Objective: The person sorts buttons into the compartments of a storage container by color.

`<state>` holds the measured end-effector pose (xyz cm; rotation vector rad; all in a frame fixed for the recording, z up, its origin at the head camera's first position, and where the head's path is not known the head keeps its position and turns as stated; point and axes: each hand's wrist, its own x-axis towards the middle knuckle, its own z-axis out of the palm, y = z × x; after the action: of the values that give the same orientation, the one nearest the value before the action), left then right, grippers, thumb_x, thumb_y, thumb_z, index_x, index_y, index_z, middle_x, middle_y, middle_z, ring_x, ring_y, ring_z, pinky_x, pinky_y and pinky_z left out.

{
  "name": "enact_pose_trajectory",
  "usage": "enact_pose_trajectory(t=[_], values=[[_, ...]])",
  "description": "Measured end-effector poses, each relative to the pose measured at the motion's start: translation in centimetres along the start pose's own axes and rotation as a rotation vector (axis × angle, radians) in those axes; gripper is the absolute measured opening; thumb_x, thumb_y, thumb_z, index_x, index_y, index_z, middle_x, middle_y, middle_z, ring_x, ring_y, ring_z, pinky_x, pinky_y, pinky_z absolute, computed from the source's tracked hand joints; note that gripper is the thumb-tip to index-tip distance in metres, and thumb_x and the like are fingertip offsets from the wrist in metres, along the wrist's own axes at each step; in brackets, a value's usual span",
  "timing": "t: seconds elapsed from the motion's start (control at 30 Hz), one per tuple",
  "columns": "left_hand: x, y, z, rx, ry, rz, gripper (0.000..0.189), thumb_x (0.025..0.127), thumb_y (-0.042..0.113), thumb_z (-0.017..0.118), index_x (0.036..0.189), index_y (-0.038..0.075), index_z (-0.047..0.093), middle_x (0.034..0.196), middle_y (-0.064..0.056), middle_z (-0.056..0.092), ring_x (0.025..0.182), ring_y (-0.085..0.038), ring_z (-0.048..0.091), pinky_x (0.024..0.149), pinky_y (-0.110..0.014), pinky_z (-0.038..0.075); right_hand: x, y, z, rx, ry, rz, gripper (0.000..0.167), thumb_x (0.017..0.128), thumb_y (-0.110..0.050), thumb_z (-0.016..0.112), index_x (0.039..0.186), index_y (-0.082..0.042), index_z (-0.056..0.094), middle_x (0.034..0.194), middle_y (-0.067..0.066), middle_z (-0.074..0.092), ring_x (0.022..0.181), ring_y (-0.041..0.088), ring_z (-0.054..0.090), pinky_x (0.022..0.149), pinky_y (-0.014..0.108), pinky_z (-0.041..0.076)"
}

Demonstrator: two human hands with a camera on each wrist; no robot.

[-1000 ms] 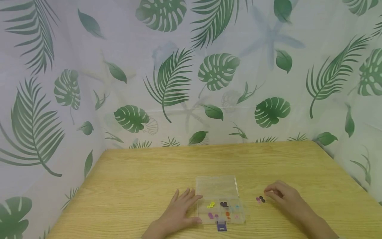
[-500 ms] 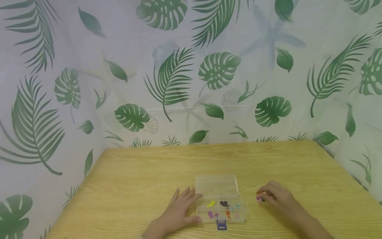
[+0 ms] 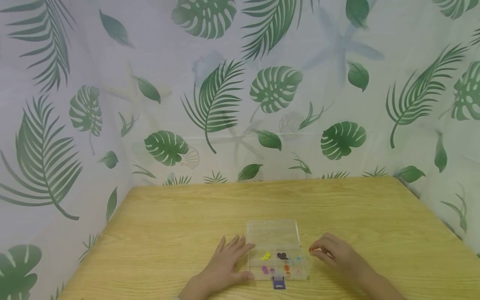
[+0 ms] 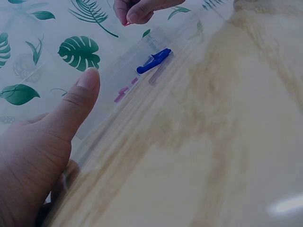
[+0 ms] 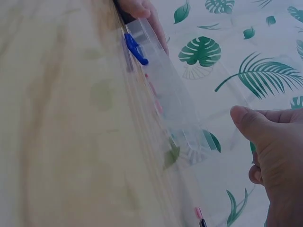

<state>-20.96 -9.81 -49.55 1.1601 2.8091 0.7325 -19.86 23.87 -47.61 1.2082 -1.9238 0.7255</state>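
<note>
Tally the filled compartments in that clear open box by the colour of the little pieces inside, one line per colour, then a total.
Yellow pieces: 1
Dark pieces: 1
Blue pieces: 1
Purple pieces: 1
Orange pieces: 1
Pink pieces: 1
Total: 6

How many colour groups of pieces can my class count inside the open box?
6 visible. Far row, left to right: yellow pieces, dark pieces, blue pieces. Near row, left to right: purple pieces, orange pieces, pink pieces. Others may be hidden.
</note>
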Motion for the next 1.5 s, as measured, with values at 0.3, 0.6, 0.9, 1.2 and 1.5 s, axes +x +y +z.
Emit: enact_pose_trajectory(t=[0.3,0.6,0.9,1.2,1.5], values=[[-0.2,-0.2,0.2,0.007,-0.011,-0.015,0.071,0.087,0.056,0.055,0.146,0.022,0.035,0.152,-0.017,0.030,0.141,-0.037,0.023,0.111,-0.064,0.007,1.0,-1.0,1.8,0.039,-0.028,-0.024,0.026,0.099,-0.025,0.049,0.088,-0.006,0.064,0.078,-0.006,0.055,0.064,0.000,0.041,0.056,0.002,0.036],[0.0,-0.3,0.1,0.018,-0.009,-0.009,0.071,0.087,0.056,0.055,0.146,0.024,0.034,0.152,-0.016,0.029,0.142,-0.036,0.023,0.111,-0.064,0.007,2.3,-1.9,2.9,0.106,-0.072,-0.002,0.020,0.097,-0.024,0.052,0.090,-0.009,0.063,0.081,-0.005,0.057,0.067,0.001,0.049,0.060,0.004,0.041],[0.1,-0.3,0.3,0.014,-0.009,-0.002,0.071,0.087,0.058,0.054,0.146,0.025,0.033,0.152,-0.016,0.029,0.142,-0.036,0.023,0.111,-0.064,0.007,2.6,-2.2,4.0,0.097,-0.066,-0.032,0.020,0.097,-0.025,0.053,0.090,-0.011,0.064,0.079,-0.006,0.056,0.063,0.000,0.048,0.058,0.002,0.040],[0.2,-0.3,0.4,0.022,-0.002,0.007,0.070,0.087,0.056,0.055,0.146,0.025,0.033,0.152,-0.016,0.029,0.142,-0.036,0.023,0.111,-0.064,0.008,2.6,-2.7,3.7,0.086,-0.092,0.010,0.018,0.094,-0.027,0.058,0.089,-0.010,0.064,0.080,-0.007,0.057,0.063,-0.001,0.049,0.058,0.002,0.040],[0.1,-0.1,0.1,0.020,-0.003,-0.009,0.071,0.087,0.057,0.055,0.146,0.024,0.034,0.152,-0.016,0.029,0.142,-0.036,0.023,0.111,-0.064,0.008,2.4,-2.4,3.0,0.126,-0.133,0.061,0.013,0.090,-0.019,0.064,0.090,-0.007,0.063,0.081,-0.004,0.058,0.066,0.000,0.054,0.061,0.003,0.043]])
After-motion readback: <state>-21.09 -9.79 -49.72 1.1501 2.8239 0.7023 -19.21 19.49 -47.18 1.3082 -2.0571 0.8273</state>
